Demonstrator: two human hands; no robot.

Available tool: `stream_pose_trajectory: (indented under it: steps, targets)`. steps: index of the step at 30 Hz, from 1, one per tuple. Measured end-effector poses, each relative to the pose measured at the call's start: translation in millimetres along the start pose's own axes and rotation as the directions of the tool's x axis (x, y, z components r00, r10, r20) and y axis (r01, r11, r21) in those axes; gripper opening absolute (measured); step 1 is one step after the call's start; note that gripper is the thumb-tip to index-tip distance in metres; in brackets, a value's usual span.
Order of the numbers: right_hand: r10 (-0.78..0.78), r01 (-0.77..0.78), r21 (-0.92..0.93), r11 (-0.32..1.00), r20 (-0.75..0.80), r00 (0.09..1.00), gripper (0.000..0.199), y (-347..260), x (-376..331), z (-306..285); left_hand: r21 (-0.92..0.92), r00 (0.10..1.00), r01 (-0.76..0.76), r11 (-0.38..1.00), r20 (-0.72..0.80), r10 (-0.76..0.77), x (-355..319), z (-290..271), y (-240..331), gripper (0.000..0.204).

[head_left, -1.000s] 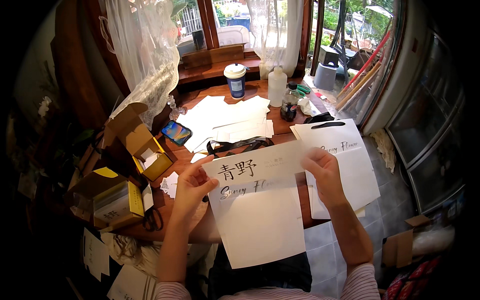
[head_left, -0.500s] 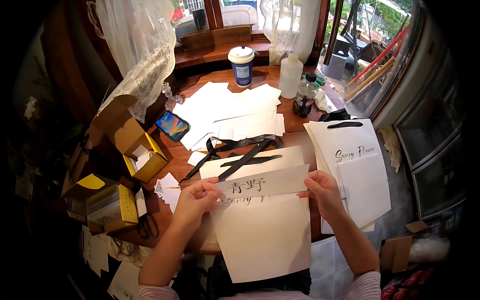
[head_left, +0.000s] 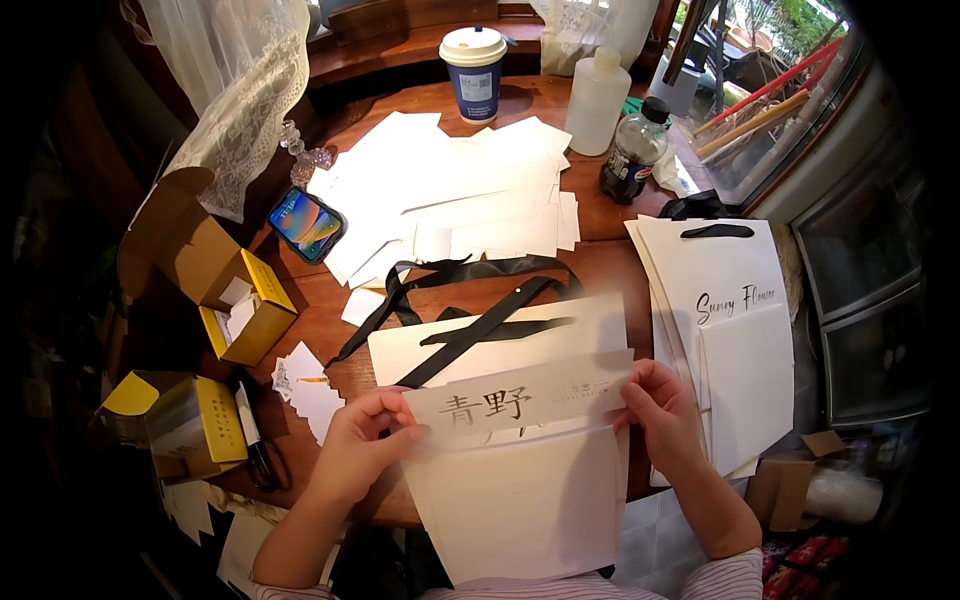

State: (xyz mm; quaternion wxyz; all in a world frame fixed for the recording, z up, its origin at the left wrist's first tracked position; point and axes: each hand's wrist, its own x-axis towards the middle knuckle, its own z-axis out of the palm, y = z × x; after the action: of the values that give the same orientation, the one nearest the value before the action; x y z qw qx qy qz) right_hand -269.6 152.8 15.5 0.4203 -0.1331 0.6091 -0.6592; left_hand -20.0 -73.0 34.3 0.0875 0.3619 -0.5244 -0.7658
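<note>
Pinched at its two ends, a translucent strip (head_left: 545,400) with black printed characters is stretched between my hands. My left hand (head_left: 362,440) grips its left end between thumb and fingers, and my right hand (head_left: 658,408) holds the right end the same way. Beneath it lies a white paper bag (head_left: 520,520), flat, its lower part reaching over the table edge toward me. The strip covers most of the bag's black lettering; whether it touches the paper I cannot tell. A black ribbon handle (head_left: 510,330) crosses the bag's top.
More white paper bags (head_left: 745,370) lie to the right. White sheets (head_left: 440,185) spread behind, below a paper cup (head_left: 473,85), a translucent bottle (head_left: 598,105) and a dark soda bottle (head_left: 633,155). A phone (head_left: 307,226) and yellow boxes (head_left: 262,315) stand left, near small cards (head_left: 308,395).
The strip has come down over the bag's lettering, which showed more fully below it before. Both hands still pinch its ends. My view has shifted closer to the table.
</note>
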Motion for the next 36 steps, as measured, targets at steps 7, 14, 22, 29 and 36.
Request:
stream_pose_trajectory:
  steps: [7, 14, 22, 29, 36]
  targets:
    - [-0.019, 0.019, -0.008, 1.0, -0.032, 0.999, 0.005, 5, -5, 5, 0.071, 0.989, -0.15, 0.986, 0.026, 0.148, -9, 5, -1, 0.025]
    - [0.046, -0.046, 0.0, 0.999, -0.105, 0.993, 0.004, 8, -10, 10, 0.014, 0.999, -0.002, 1.0, -0.054, 0.002, -11, 8, -3, 0.026]
    - [0.084, -0.087, -0.024, 0.996, -0.124, 0.989, 0.005, 8, -19, 12, -0.071, 0.98, -0.066, 0.995, -0.193, 0.051, -22, 8, -32, 0.022]
    - [0.067, -0.084, -0.131, 0.988, -0.134, 0.989, 0.008, 5, -20, 14, -0.023, 0.949, 0.044, 0.999, -0.313, -0.049, -26, 18, -28, 0.039]
    - [0.056, -0.073, -0.123, 0.99, -0.137, 0.989, 0.008, 9, -27, 14, -0.029, 0.936, -0.026, 0.999, -0.351, 0.014, -36, 20, -43, 0.022]
